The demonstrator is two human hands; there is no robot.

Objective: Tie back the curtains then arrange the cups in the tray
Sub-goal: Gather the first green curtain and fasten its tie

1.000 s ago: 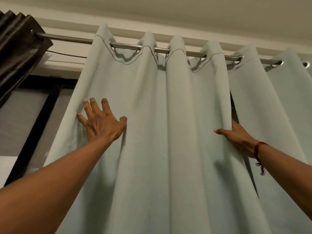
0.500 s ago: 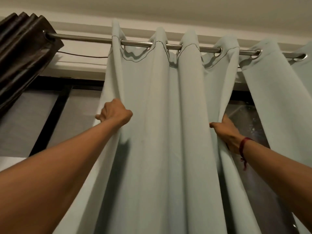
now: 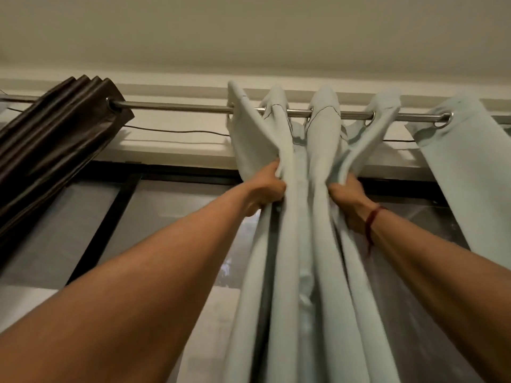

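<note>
A pale green eyelet curtain (image 3: 301, 244) hangs from a metal rod (image 3: 179, 107) and is bunched into tight folds between my hands. My left hand (image 3: 266, 189) grips its left edge, fingers curled into the cloth. On the other side my right hand (image 3: 349, 201), with a red thread at the wrist, grips the right folds. A second pale green panel (image 3: 467, 172) hangs further right on the same rod. No cups or tray are in view.
A dark brown curtain (image 3: 49, 150) is gathered at the rod's left end. Behind the curtains is a black-framed window (image 3: 121, 214) with glass showing. A thin wire (image 3: 177, 131) runs along the wall under the rod. The ceiling fills the top.
Both hands have closed on the cloth and drawn together, squeezing the spread curtain into a narrow bunch. The left edge slid right along the rod, baring more window.
</note>
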